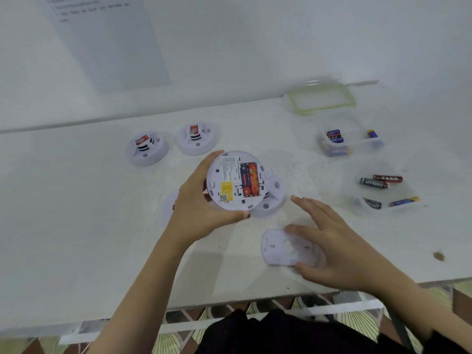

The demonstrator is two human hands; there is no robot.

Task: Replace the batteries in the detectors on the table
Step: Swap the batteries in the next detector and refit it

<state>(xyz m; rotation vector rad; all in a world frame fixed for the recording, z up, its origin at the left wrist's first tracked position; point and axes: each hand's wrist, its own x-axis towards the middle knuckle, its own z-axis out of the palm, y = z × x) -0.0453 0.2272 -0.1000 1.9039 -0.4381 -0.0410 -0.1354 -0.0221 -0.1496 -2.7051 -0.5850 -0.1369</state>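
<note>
Left hand (201, 200) gripped an upturned detector (233, 180) above the worktop (76, 226), its two batteries (249, 181) exposed. Right hand (339, 246), fingers spread, lay over a white cover plate (278, 249) on the worktop nearby.

"EVEREADY" reads upside down in pale capitals on a black battery (374, 183) lying beyond and to the right of the right hand (339, 249). A second black battery (372, 204), just nearer, shows only "READY".

The upturned detector (233, 180) gripped in the left hand (201, 203) carries a yellow label (226, 191) with a white swirl logo and a small square code. The block of print beside it is too small to read.

A sound-wave sign (276, 185) marks the neighbouring detector (270, 200) between the hands.

A wall sheet (102, 34) far beyond the left hand has blurred, unreadable lines.
</note>
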